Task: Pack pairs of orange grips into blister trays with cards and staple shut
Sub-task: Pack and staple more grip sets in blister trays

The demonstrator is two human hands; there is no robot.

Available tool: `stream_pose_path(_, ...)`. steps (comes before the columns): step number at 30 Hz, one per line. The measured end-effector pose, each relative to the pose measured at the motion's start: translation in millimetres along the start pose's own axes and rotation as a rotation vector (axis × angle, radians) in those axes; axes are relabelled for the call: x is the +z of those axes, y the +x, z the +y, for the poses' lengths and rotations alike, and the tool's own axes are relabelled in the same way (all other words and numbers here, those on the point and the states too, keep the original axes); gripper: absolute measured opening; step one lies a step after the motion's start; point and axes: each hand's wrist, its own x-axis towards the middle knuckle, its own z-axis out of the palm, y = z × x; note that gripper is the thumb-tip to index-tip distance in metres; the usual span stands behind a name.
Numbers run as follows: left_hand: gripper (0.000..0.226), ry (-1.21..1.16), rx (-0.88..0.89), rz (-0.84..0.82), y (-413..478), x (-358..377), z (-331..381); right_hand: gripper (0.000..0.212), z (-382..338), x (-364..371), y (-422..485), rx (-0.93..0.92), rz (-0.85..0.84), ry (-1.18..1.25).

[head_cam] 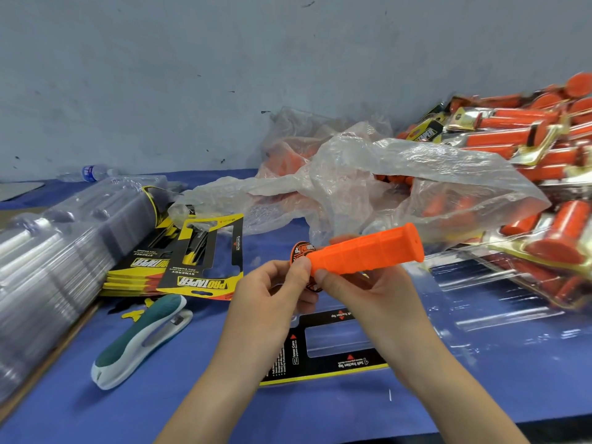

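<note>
Over the blue surface (96,418): a clear plastic blister tray (487,302) is laid open below and to the right of the hands.
Card: a black-and-yellow printed card (320,366) is laid flat directly beneath the hands.
Grip: a ribbed orange rubber grip (368,251) is held in the air above the card, touching neither card nor tray.
Long axis: the grip is tilted, its near end at the hands and its closed far end raised toward the right, above the tray's near edge.
Right hand (362,293): it is wrapped under the grip's near end, thumb pressed against it, and is judged the nearer to the tray.
Left hand (266,290): thumb and fingers are pinched on that same end.
Disc: a round black-and-orange disc (301,251) is seen at the pinched end; whether it is part of the grip cannot be told.
Coming move: a lowering down and rightward is judged likely, with the axis turned to match a tray cavity, whose line is lost in glare.
</note>
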Motion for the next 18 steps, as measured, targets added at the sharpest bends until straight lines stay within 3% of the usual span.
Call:
stream_pose_path(8,0.028,0.02,-0.014,0.067,5,-10,-2,0.038,0,-11,2,0.007,-0.084,0.014)
stream_pose_path(9,0.025,0.037,-0.02,0.083,7,-13,-3,0.039,1,-15,3,0.011,-0.119,-0.054)
stream_pose_path(13,0.021,0.169,-0.03,0.155,13,-25,-7,0.038,12,-46,12,-0.15,-0.053,-0.842)
stream_pose_path(18,0.029,0.321,-0.07,0.16,12,-27,-15,0.033,28,-73,16,-0.145,0.026,-1.069)
